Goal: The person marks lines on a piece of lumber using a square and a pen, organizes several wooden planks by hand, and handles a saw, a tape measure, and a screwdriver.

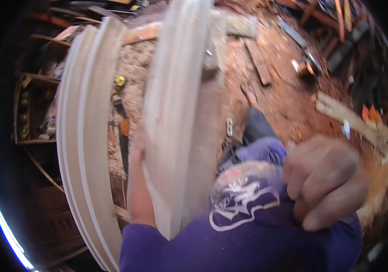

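A long, pale wooden moulding (176,113) with a grooved face runs from the top of the view down to my chest, slightly blurred. My left hand (139,143) is against its left edge; the fingers pass partly out of sight around the board. To the left of it, a second profiled moulding (73,131) lies lengthwise with white edges. Raised in front of my right side, my right hand (325,181) has its fingers curled closed, blurred by motion. Its palm is hidden, so anything inside cannot be made out. It is apart from the moulding.
Wood shavings (135,68) cover the strip between the mouldings, with a yellow round object (120,80) and a long dark tool (123,136) there. Open crates (35,109) stand at left. On the right ground lie a wood offcut (257,61), a power tool (306,67) and a plank (348,118).
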Demonstrator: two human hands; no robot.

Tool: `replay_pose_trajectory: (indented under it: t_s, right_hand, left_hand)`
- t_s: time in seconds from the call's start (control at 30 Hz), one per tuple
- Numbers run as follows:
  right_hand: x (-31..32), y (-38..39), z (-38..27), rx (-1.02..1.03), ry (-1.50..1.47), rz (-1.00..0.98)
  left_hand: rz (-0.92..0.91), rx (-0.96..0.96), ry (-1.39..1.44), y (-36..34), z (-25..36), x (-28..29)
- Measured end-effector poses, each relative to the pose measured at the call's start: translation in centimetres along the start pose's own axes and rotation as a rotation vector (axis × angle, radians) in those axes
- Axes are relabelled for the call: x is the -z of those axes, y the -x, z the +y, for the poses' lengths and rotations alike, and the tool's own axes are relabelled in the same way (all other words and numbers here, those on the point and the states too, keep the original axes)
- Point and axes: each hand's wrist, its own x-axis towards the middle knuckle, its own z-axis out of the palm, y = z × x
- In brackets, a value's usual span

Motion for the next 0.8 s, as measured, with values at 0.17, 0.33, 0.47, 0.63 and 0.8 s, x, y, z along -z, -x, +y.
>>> replay_pose_trajectory:
  t_s: [0.17,0.33,0.47,0.63,0.8]
  right_hand:
    - [-0.8,1.1,-1.7,-0.025,-0.14,-0.302]
    - [0.3,-1.1,-1.7,-0.071,-0.275,-0.502]
    - [0.6,-2.6,-1.1,0.029,-0.305,-0.743]
    - [-1.1,1.0,2.4,-0.158,0.027,-0.421]
    - [4.4,6.3,14.5,-1.076,0.558,-0.145]
  left_hand:
    - [0.159,-0.09,-0.3,-1.0,-4.4,2.7]
    - [0.205,-0.163,-0.302,-2.4,-3.5,2.5]
    - [0.357,-0.143,-0.512,-1.0,-3.6,2.3]
    - [0.174,-0.045,-0.357,1.9,-2.5,-1.9]
    - [0.204,0.044,-0.45,4.5,0.2,-3.0]
